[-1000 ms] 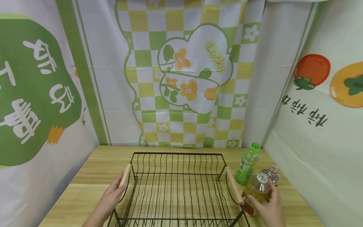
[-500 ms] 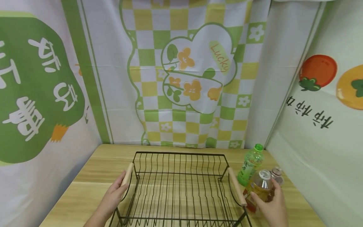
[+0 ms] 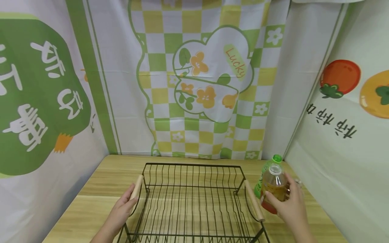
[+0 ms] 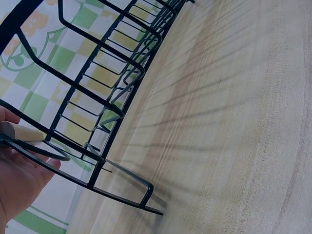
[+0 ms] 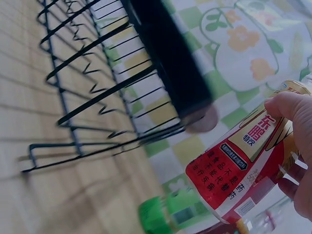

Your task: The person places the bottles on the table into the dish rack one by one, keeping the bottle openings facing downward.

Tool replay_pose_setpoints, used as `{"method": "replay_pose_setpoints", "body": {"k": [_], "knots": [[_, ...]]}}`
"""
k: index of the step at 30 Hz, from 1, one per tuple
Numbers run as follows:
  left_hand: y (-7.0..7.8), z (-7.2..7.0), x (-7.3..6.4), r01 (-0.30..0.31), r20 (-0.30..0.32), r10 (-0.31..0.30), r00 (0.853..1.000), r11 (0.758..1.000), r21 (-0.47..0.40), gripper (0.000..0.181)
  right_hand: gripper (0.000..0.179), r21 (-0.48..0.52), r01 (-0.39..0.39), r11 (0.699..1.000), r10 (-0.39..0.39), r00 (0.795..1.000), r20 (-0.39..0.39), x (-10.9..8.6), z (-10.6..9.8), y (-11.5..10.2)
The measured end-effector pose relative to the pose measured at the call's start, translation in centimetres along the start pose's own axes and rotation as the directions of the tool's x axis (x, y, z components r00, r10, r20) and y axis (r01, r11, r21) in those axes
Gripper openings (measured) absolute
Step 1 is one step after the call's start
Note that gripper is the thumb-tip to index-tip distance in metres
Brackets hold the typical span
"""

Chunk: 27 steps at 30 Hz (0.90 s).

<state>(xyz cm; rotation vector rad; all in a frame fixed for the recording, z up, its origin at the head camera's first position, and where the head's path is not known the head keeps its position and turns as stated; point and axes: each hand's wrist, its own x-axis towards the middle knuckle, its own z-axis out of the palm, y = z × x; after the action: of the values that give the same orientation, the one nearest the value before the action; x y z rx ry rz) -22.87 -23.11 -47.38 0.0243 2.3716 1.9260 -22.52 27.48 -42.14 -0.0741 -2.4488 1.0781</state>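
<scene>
My left hand (image 3: 120,207) holds the left wooden handle (image 3: 137,187) of a black wire dish rack (image 3: 192,165). In the left wrist view its fingers lie round that handle (image 4: 27,133), partly behind the wires. My right hand (image 3: 291,207) grips a clear drink bottle (image 3: 275,185) with a red and yellow label, thumb on one side and fingers on the other. In the right wrist view the bottle (image 5: 239,165) is tilted, its red base clear of the table. It is just outside the rack's right wooden handle (image 3: 253,200).
A green bottle (image 3: 277,158) stands behind the held bottle, partly hidden by it. Another clear bottle (image 3: 298,183) shows behind my right fingers. The rack takes up the middle of the wooden table (image 3: 91,192). Printed cloth (image 3: 209,87) hangs round the back and sides.
My right hand has lifted the red-labelled bottle up and slightly away from me, so it now covers much of the green one. The left hand stays on the handle. The view shifted slightly earlier.
</scene>
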Motion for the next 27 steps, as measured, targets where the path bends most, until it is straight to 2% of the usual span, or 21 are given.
{"method": "replay_pose_setpoints", "body": {"k": [4, 7, 16, 20, 27], "knots": [[0.0, 0.0, 0.0, -0.003, 0.000, 0.003, 1.000, 1.000, 0.005, 0.066, 0.096, -0.023, 0.072, 0.997, -0.073, 0.997, -0.033, 0.8, -0.3, -1.6], [0.1, 0.0, 0.0, 0.003, -0.003, -0.003, 1.000, 1.000, 0.010, 0.066, 0.097, -0.038, 0.099, 0.994, -0.100, 0.994, -0.034, 1.3, -0.5, -2.9], [0.2, 0.0, -0.1, 0.004, -0.012, -0.004, 1.000, 1.000, 0.008, 0.065, 0.097, 0.031, 0.127, 0.991, -0.129, 0.990, 0.062, 2.1, 0.1, -5.9], [0.3, 0.0, -0.1, 0.003, -0.010, -0.003, 1.000, 1.000, 0.007, 0.065, 0.095, 0.040, 0.137, 0.990, -0.141, 0.986, 0.095, 2.2, 1.0, -6.9], [0.5, 0.0, -0.1, -0.002, -0.012, 0.003, 1.000, 0.998, 0.062, 0.065, 0.091, 0.031, 0.179, 0.983, -0.181, 0.971, 0.158, 2.1, 3.2, -8.0]]}}
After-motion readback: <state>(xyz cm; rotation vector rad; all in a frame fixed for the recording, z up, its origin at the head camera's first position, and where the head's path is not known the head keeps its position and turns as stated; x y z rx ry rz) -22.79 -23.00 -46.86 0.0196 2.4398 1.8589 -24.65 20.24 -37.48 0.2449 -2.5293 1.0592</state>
